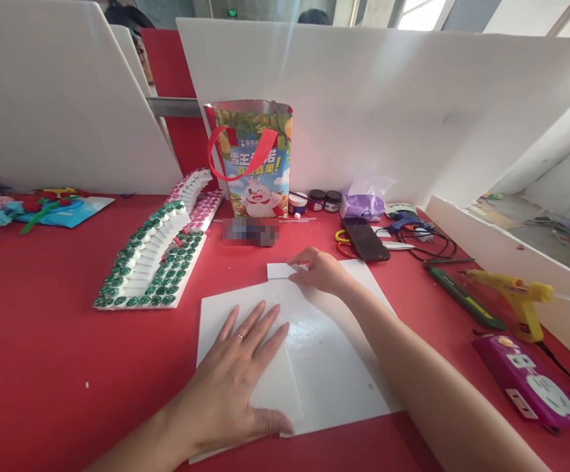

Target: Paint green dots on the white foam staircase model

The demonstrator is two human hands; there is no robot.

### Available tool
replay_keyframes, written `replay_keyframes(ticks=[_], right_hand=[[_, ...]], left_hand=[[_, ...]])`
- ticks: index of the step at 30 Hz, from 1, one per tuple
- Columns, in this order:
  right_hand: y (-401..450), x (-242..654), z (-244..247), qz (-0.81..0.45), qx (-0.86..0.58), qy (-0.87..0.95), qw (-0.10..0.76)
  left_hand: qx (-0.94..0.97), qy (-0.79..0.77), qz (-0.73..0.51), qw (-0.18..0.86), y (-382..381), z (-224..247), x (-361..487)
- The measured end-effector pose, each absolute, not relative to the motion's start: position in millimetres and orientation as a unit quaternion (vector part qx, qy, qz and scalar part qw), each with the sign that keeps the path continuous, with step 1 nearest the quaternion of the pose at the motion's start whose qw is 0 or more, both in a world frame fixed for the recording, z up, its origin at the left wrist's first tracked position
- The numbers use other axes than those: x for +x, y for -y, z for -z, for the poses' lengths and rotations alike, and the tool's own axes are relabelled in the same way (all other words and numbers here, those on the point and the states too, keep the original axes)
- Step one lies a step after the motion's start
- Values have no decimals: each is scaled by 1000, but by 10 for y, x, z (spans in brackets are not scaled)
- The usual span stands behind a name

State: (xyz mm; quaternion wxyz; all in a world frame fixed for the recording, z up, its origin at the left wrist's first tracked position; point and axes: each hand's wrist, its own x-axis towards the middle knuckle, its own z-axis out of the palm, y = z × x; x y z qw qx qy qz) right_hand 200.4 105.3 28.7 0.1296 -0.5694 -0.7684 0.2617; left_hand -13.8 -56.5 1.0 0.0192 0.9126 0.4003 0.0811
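Note:
My left hand point(243, 367) lies flat with its fingers spread on a white board point(248, 403), near the board's left side. Under and beside it is another glossy white sheet point(334, 373), partly overlapped by the board. At the far edge of the sheet, my right hand point(317, 270) has thumb and fingers closed on a small white strip point(278, 271). The strip's left end shows; its right end is hidden behind the fingers. My right forearm crosses over the sheet's right part.
Behind stand a curved model with green and pink discs point(142, 262), a printed bag point(258, 164) and paint jars point(317, 200). To the right lie a phone point(366, 239), scissors point(397, 246), a green utility knife point(462, 295), a yellow glue gun point(515, 295) and a purple power strip point(525, 380).

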Motion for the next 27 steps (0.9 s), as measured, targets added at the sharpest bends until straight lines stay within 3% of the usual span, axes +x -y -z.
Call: replay_keyframes(ticks=[4, 11, 17, 27], right_hand=[[-1078, 2012, -293, -276, -573, 760, 133], [-1171, 2022, -292, -297, -564, 759, 130], [-1204, 2041, -267, -305, -552, 764, 140], [-1165, 2050, -280, -306, -558, 759, 138]], left_hand=[[933, -348, -72, 60, 638, -84, -29], [911, -390, -84, 105, 397, 13, 256], [879, -454, -88, 114, 258, 21, 418], [892, -427, -74, 128, 168, -75, 266]])
